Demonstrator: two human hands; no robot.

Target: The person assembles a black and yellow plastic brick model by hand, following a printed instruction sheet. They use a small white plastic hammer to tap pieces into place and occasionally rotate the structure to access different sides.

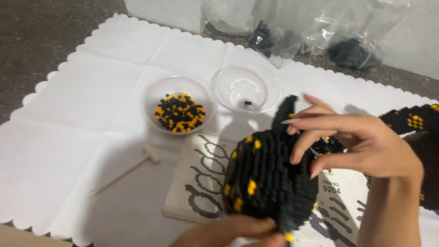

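Left hand [238, 231], at the bottom edge of the head view, supports from below a rounded black model built of small bricks with scattered yellow studs [267, 180], fingers closed against its underside. Right hand [361, 146] reaches in from the right, its fingers curled over the model's upper right side, fingertips pressing near an upright black ear-like projection; whether a loose brick is pinched between them cannot be told. The model is held just above a white instruction booklet printed with black brick diagrams [196, 183], which lies on a white scallop-edged paper sheet [68, 137]. Left of the booklet, on the sheet, lies a small pale wooden mallet [128, 168]. Beyond the booklet stand two clear plastic bowls side by side: the left bowl [177, 104] holds a heap of black and yellow bricks, the right bowl [246, 88] holds a single dark piece. At the right edge, a second black brick section with yellow studs [411, 120]. Farthest away, clear plastic bags containing dark pieces [320, 32] rest on grey ground.
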